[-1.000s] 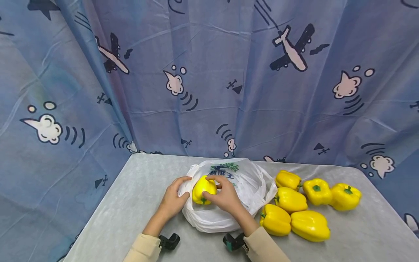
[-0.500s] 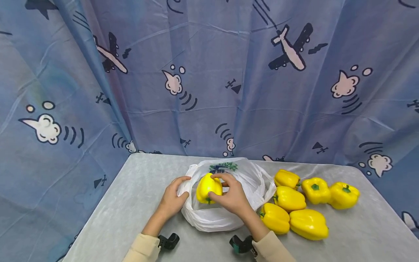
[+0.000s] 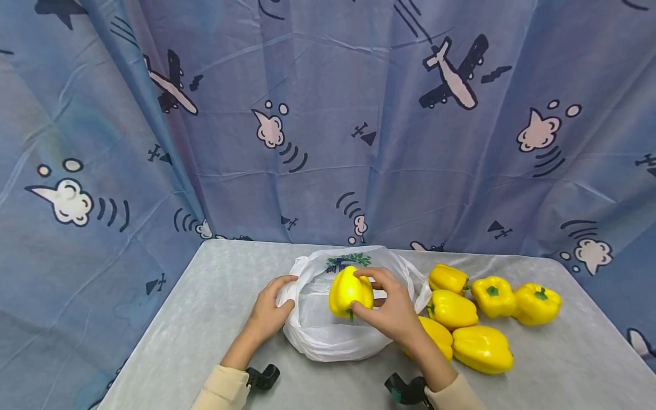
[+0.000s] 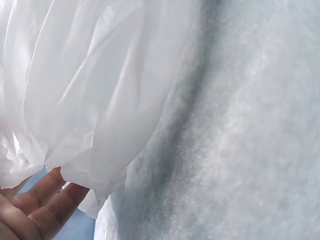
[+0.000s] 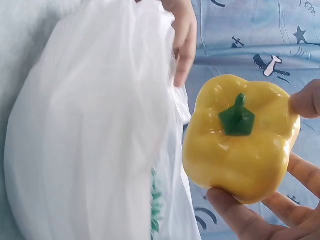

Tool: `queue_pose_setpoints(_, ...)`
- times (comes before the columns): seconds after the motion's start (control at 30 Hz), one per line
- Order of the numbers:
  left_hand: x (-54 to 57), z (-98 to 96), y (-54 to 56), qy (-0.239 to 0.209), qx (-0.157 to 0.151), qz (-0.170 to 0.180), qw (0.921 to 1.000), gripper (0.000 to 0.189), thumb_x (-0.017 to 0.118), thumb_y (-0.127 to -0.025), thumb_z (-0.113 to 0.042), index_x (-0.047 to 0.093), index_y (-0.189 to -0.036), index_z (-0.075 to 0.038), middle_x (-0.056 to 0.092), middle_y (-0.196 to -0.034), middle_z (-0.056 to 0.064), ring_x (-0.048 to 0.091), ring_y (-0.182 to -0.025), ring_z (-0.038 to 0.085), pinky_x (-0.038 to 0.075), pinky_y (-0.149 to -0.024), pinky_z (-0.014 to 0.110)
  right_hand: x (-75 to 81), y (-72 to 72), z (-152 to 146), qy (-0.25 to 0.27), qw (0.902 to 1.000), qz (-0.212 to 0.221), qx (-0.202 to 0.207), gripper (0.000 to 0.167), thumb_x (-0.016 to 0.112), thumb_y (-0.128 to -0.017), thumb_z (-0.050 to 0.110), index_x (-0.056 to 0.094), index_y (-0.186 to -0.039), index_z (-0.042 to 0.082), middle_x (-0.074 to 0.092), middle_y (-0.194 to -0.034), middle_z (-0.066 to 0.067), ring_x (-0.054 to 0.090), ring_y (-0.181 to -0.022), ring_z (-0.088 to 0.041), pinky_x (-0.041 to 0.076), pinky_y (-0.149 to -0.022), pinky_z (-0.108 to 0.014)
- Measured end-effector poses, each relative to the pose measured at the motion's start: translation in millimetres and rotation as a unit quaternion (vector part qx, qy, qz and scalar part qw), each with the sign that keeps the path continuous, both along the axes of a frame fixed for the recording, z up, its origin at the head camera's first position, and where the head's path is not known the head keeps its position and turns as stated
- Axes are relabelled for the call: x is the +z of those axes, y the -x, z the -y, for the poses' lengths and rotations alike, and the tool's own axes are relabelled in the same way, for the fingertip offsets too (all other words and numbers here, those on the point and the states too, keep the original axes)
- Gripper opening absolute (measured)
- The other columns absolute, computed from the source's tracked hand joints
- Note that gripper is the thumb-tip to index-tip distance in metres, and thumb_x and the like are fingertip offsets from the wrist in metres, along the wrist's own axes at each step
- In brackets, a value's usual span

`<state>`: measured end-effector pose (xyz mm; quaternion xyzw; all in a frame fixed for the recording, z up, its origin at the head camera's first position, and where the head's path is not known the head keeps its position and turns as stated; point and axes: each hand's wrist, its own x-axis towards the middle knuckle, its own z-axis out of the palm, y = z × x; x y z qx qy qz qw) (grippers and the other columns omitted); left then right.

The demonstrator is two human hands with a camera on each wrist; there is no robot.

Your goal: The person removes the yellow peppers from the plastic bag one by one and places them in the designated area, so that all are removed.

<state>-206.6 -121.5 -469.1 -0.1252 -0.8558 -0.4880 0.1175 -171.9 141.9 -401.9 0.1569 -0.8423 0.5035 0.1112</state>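
My right hand (image 3: 392, 307) pinches a yellow bell pepper (image 3: 351, 291) with a green stem between thumb and fingers. In the head view it is held over the open white plastic bag (image 3: 328, 348). The right wrist view shows the bell pepper (image 5: 237, 160) stem side toward the camera, apart from the white bag (image 5: 90, 125). My left hand (image 3: 271, 307) grips the bag's left rim. In the left wrist view, fingers of the left hand (image 4: 45, 205) are at the gathered edge of the bag (image 4: 100, 100), some fingertips hidden by the film.
Right of the bag lie several more yellow bell peppers (image 3: 483, 349), one partly hidden behind my right forearm. The grey-white table (image 3: 215, 296) ends at a blue curtain (image 3: 328, 142) printed with airplanes.
My right hand has lifted the bell pepper from the bag's left side and carried it to the right. The left hand keeps its grip on the rim.
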Motion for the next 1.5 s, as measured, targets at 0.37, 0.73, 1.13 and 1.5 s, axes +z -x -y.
queue_pose_setpoints(0.37, 1.1, 0.9, -0.9, 0.001, -0.001, -0.002, 1.0000, 0.049, 0.059, -0.077, 0.002, 0.062, -0.123, -0.013, 0.060, -0.129, 0.010, 0.051, -0.128, 0.030, 0.041, -0.106, 0.049, 10.7, -9.4, -36.0, -0.019, 0.9995, -0.006, -0.023, 0.050, 0.079, -0.074, 0.012, 0.062, -0.121, 0.018, 0.056, -0.125, -0.009, 0.061, -0.098, -0.029, 0.060, -0.071, -0.032)
queue_pose_setpoints(0.73, 1.9, 0.6, -1.8, 0.002, -0.002, -0.001, 1.0000, 0.049, 0.059, -0.076, 0.003, 0.062, -0.123, -0.012, 0.060, -0.130, 0.011, 0.051, -0.128, 0.030, 0.040, -0.107, 0.049, 17.3, -17.3, -60.3, -0.039, 0.9982, -0.012, -0.044, 0.051, 0.077, -0.076, 0.010, 0.060, -0.123, 0.016, 0.055, -0.128, -0.010, 0.060, -0.099, -0.030, 0.060, -0.072, -0.034)
queue_pose_setpoints(1.13, 1.3, -0.4, -0.4, 0.002, -0.005, 0.007, 1.0000, 0.048, 0.059, -0.078, 0.002, 0.062, -0.123, -0.013, 0.060, -0.130, 0.010, 0.051, -0.129, 0.030, 0.040, -0.108, 0.049, 19.0, -20.2, -94.8, -0.065, 0.9950, -0.044, -0.062, 0.052, 0.077, -0.075, 0.005, 0.060, -0.124, 0.014, 0.055, -0.126, -0.005, 0.059, -0.094, -0.008, 0.058, -0.071, -0.026)
queue_pose_setpoints(1.5, 0.2, 1.2, 0.1, 0.006, -0.007, 0.003, 1.0000, 0.048, 0.059, -0.077, 0.001, 0.062, -0.123, -0.013, 0.060, -0.129, 0.010, 0.052, -0.128, 0.030, 0.041, -0.107, 0.049, 27.5, -29.5, -132.9, -0.132, 0.9862, -0.040, -0.091, 0.056, 0.078, -0.076, 0.009, 0.058, -0.128, 0.016, 0.053, -0.127, -0.007, 0.049, -0.096, 0.002, 0.057, -0.072, -0.027)
